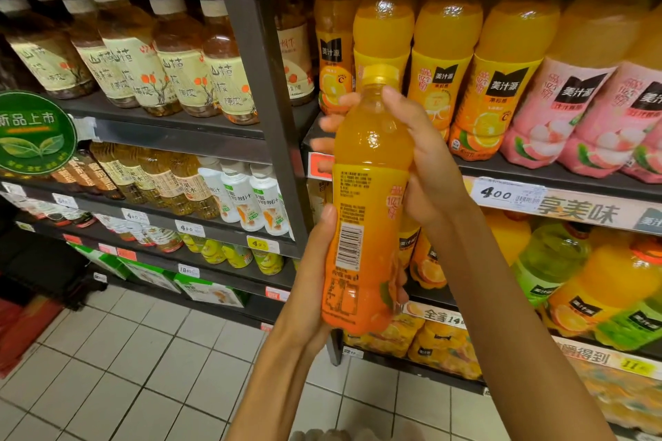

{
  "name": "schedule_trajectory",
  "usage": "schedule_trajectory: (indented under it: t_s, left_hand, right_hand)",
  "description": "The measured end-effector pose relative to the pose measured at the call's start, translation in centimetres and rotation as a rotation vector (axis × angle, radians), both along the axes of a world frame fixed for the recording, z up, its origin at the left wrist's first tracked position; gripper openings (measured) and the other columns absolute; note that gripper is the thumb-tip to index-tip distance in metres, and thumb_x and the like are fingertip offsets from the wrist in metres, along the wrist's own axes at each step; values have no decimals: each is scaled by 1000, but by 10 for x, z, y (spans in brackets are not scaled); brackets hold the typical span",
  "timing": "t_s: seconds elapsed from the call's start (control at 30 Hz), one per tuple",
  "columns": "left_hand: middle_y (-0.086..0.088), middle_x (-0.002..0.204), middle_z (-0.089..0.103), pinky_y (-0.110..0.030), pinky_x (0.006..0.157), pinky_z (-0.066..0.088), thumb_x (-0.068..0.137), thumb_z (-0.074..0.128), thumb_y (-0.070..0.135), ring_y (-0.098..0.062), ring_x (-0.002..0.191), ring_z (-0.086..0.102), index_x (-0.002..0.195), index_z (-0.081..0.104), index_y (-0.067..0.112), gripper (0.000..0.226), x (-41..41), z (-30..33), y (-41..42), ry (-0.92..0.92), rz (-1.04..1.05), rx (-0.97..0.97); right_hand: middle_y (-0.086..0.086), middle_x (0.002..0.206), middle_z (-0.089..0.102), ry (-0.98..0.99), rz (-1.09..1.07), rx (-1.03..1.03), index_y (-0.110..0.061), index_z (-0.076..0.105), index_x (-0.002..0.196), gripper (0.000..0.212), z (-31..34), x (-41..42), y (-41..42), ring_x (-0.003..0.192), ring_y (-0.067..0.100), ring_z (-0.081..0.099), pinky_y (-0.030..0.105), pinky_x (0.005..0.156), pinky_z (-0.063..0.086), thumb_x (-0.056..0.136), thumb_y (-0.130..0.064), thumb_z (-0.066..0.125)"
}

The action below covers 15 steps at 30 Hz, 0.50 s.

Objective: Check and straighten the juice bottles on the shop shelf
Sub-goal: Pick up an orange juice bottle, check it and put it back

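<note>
This is a shop, in the drinks aisle. Dark metal shelves stand in tiers, each packed with rows of the same bottled drinks: orange juice bottles, pink lychee bottles and tea bottles. Price tags with printed numbers and barcodes run along the shelf edges. A round green promo sign sticks out from one shelf. The floor is pale tile.

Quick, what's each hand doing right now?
Left hand: closed around the lower part of the orange juice bottle.
Right hand: fingers wrapped around the same bottle's upper part, below the cap.
</note>
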State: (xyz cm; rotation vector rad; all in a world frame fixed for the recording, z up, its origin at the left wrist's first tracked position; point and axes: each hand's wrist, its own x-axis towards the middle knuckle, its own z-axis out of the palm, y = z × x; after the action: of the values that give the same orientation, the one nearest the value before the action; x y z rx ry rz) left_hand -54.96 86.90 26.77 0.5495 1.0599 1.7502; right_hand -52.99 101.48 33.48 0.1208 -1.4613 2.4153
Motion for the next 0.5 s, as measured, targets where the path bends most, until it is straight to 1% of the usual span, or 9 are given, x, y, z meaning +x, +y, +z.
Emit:
schedule_trajectory:
  t_s: [0.07, 0.1, 0.17, 0.2, 0.23, 0.3, 0.4, 0.43, 0.5]
  left_hand:
    - [-22, 96, 65, -40, 70, 54, 61, 68, 74, -31, 77, 66, 129, 55, 7, 96, -1, -3, 0, -5, -7, -18]
    - [-22, 100, 66, -41, 73, 54, 61, 67, 75, -31, 81, 67, 130, 55, 9, 96, -2, -4, 0, 17, -3, -31]
    - [-14, 106, 71, -39, 80, 57, 60, 60, 80, -28, 92, 69, 119, 66, 24, 81, -4, -4, 0, 113, 41, -76]
    - [-8, 108, 72, -37, 83, 57, 62, 54, 82, -24, 98, 69, 114, 68, 32, 74, -5, -2, -1, 162, 78, -105]
    - [-3, 112, 71, -36, 85, 57, 64, 47, 81, -21, 103, 68, 115, 66, 35, 71, -7, -1, -1, 199, 112, -130]
    - [0, 116, 70, -33, 84, 57, 69, 44, 77, -18, 106, 67, 121, 58, 34, 69, -8, 1, -1, 252, 124, -165]
    - [0, 105, 73, -29, 75, 57, 71, 61, 68, -17, 96, 71, 115, 61, 30, 58, -4, 4, 1, 334, 123, -222]
    - [0, 102, 74, -26, 71, 56, 70, 64, 64, -17, 92, 71, 113, 63, 28, 56, -2, 4, 1, 328, 138, -222]
    - [-3, 98, 75, -24, 66, 55, 72, 61, 58, -17, 87, 72, 113, 64, 22, 55, 0, 4, 1, 267, 164, -208]
  right_hand:
    - [6, 85, 72, -32, -57, -3, -9, 61, 97, 28, -1, -2, 1, 79, 22, 70, 35, 69, 57, 86, -32, 47]
    - [7, 83, 71, -48, -88, 0, -9, 62, 95, 27, -3, -2, 2, 77, 22, 70, 35, 68, 57, 85, -31, 50]
    - [7, 83, 72, -89, -148, 20, -11, 64, 92, 21, -5, -3, 4, 76, 23, 71, 34, 67, 58, 88, -29, 55]
    - [7, 83, 73, -116, -186, 46, -12, 66, 91, 18, -6, -4, 6, 77, 24, 71, 34, 67, 58, 90, -28, 56]
    - [6, 83, 73, -145, -230, 79, -14, 67, 90, 17, -7, -5, 7, 78, 24, 71, 33, 67, 58, 91, -27, 57]
    - [6, 85, 74, -191, -301, 128, -17, 68, 87, 15, -9, -8, 9, 82, 24, 71, 33, 71, 59, 92, -27, 58]
    - [12, 93, 72, -253, -331, 115, -17, 70, 86, 15, -11, -13, 8, 84, 25, 70, 35, 74, 58, 90, -28, 62]
    - [14, 96, 72, -276, -330, 109, -16, 70, 87, 15, -11, -13, 8, 84, 25, 70, 35, 75, 58, 89, -30, 63]
    - [16, 100, 72, -301, -305, 103, -15, 70, 91, 20, -10, -15, 8, 83, 24, 71, 34, 74, 59, 90, -33, 63]
